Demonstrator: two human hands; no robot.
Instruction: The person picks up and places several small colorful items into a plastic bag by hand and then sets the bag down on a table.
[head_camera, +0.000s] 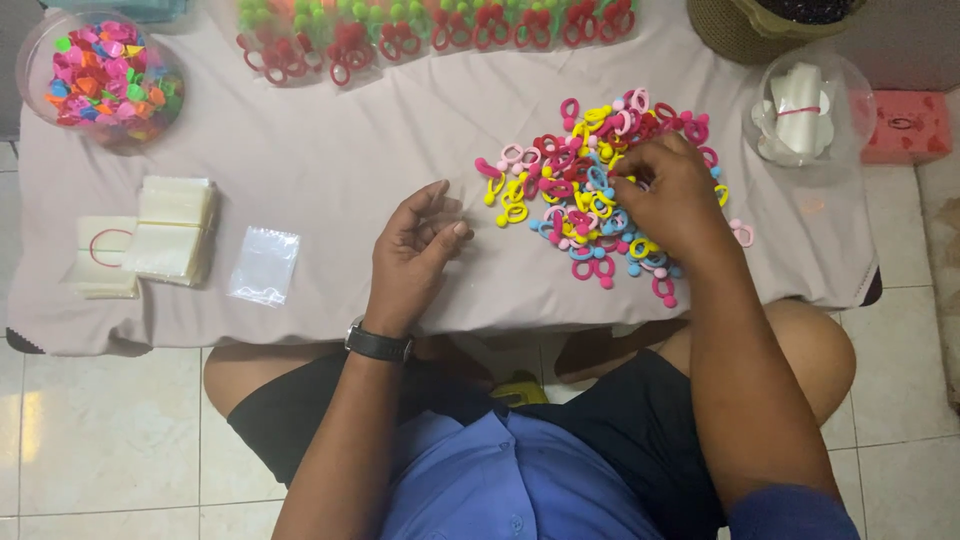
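Sorting is the step in hand, by the look of it: the right hand (672, 195) lies on a heap of small plastic loops (590, 190) in pink, red, yellow and blue, spread on the cloth-covered bench (340, 170). Its fingers are curled down into the heap, and the back of the hand hides the tips, so whether the grip has closed on a loop cannot be told. The left hand (418, 250) rests on the cloth just left of the heap, palm turned up a little, fingers loosely bent and apart, with nothing in it. A dark watch (378, 344) sits on that wrist.

Left of the free hand lies a small clear bag (264, 265), flat and apart from the rest. Further left are two stacks of the same bags (175, 230), one bound with a red band. A clear tub (100, 75) of mixed bright pieces stands at the far left corner; a second clear tub (805, 110) with white rolled stuff stands at the right. Along the far edge lies a row of packed red loops (440, 30).

Judging from this, the next move calls for a fine pinch to lift single loops free of the tangle, and for the idle hand to reach the loose bag and hold its mouth open.
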